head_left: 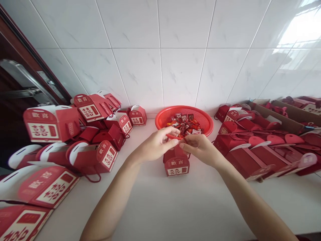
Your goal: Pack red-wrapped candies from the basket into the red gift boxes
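A small red gift box (177, 164) with white-panelled Chinese characters stands on the white table in the middle. Above its top, my left hand (160, 142) and my right hand (197, 147) meet, thumbs and fingers bent inward. The right fingers are pinched together near a red cord that hangs at the box's right side. What the left fingertips hold, if anything, is too small to make out. Just behind the hands sits a red plastic basket (207, 119) with wrapped candies (187, 123) in it.
Red boxes (91, 157) are stacked and spread along the left side. More red boxes (250, 160) lie in rows on the right, near a cardboard carton (283, 119). A tiled wall (184, 73) rises behind; a door handle (22, 93) is at far left.
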